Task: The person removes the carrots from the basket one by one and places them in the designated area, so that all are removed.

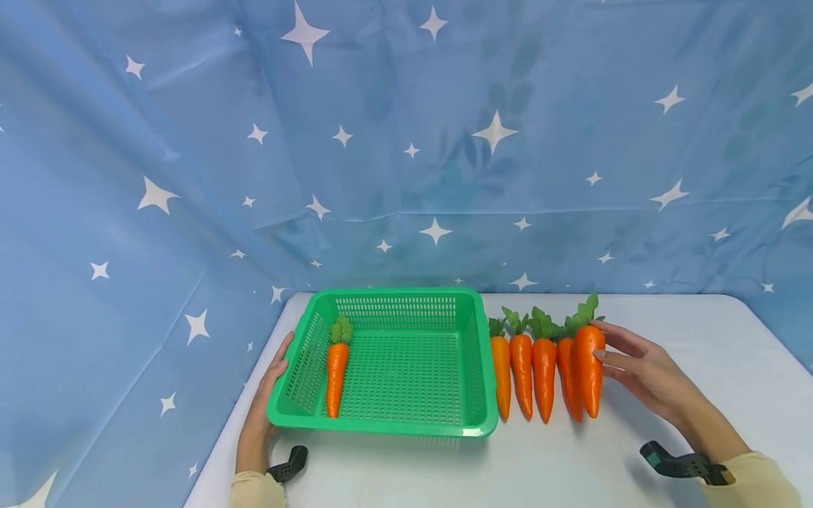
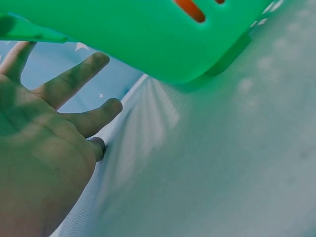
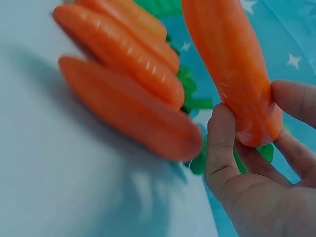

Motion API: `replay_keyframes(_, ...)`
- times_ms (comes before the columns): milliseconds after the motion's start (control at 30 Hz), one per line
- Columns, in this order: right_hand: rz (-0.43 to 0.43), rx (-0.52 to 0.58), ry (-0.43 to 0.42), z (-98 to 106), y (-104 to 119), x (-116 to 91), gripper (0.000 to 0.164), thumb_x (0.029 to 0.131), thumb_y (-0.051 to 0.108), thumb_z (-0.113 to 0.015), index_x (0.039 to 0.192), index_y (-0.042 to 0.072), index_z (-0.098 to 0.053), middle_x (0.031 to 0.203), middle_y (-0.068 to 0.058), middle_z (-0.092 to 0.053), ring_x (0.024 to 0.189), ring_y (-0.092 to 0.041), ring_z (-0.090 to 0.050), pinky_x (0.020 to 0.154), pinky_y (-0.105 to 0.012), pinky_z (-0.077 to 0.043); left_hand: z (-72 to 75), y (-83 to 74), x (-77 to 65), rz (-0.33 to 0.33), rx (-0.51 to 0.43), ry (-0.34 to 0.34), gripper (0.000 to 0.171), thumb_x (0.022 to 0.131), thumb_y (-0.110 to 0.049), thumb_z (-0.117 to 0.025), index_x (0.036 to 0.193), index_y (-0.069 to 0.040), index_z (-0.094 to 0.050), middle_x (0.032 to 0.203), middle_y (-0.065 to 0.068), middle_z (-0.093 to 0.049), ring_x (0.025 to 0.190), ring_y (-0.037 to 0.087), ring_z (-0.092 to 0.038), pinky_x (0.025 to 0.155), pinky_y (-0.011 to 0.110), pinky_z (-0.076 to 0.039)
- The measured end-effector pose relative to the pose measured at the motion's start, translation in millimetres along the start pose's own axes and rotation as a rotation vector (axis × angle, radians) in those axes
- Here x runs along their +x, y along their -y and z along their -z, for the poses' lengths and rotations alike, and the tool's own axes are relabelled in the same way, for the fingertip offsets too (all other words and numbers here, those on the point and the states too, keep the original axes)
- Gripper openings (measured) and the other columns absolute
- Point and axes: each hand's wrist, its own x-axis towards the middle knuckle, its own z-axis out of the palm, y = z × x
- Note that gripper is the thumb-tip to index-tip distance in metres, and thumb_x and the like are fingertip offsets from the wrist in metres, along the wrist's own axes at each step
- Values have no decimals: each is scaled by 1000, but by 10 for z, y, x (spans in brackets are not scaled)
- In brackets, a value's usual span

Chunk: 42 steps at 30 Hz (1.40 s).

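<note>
My right hand (image 1: pixel 648 367) pinches an orange toy carrot (image 1: pixel 591 370) between thumb and fingers near its leafy end. In the right wrist view this carrot (image 3: pixel 232 64) is raised off the table, its tip pointing away from the palm. Beside it, several more carrots (image 1: pixel 544 374) lie in a row, leaves toward the back. At the basket's left side is my left hand (image 1: pixel 263 395), its fingers straight and spread along the outer wall. The green plastic basket (image 1: pixel 381 425) has one carrot (image 1: pixel 337 374) lying in its left part.
A white table (image 1: pixel 571 466) carries everything. Blue cloth with white stars (image 1: pixel 406 176) hangs behind it and along the left side. The row of carrots begins right against the basket's right wall. Each wrist wears a dark strap (image 1: pixel 686 464).
</note>
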Motion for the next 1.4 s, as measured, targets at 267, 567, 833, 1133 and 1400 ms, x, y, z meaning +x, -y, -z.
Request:
replay_keyframes(267, -58, -148, -57, 100, -100, -12, 60, 110, 16, -63, 166, 13, -41, 140, 10, -54, 110, -1, -64, 90, -29, -59, 22, 7, 5, -2, 25, 11, 68, 119, -39, -19, 170, -12, 17, 176, 23, 9, 159, 47, 4, 110, 14, -33)
replay_keyframes(567, -123, -328, -80, 166, -238, -21, 72, 110, 21, -63, 167, -4, -26, 165, -37, -22, 126, -29, -58, 88, -26, -58, 10, -9, 5, 14, 20, 18, 71, 118, -41, -20, 170, -10, 18, 176, 22, 9, 159, 46, 4, 109, 14, -33)
replay_keyframes(833, -122, -469, -115, 148, -269, 22, 74, 110, 26, -64, 165, -6, -28, 162, -39, -28, 138, -63, -42, 86, -32, -59, 36, -6, 16, 17, 27, 20, 71, 119, -40, -21, 169, -9, 18, 175, 25, 10, 158, 45, 2, 109, 15, -34)
replay_keyframes(1133, -136, -574, -135, 112, -248, 49, 74, 110, 30, -64, 165, -7, -29, 162, -40, -30, 138, -62, -41, 100, -78, -43, 14, 23, 4, -3, 11, 7, 69, 119, -39, -20, 170, -10, 16, 176, 23, 7, 159, 39, -5, 111, 16, -34)
replay_keyframes(1400, -146, -604, -151, 60, -253, 74, 74, 111, 31, -62, 165, -6, -29, 157, -42, -36, 135, -60, -44, 98, -74, -47, -2, 25, -1, -9, -6, -3, 69, 118, -40, -20, 172, -13, 14, 177, 21, 7, 160, 45, 1, 111, 16, -33)
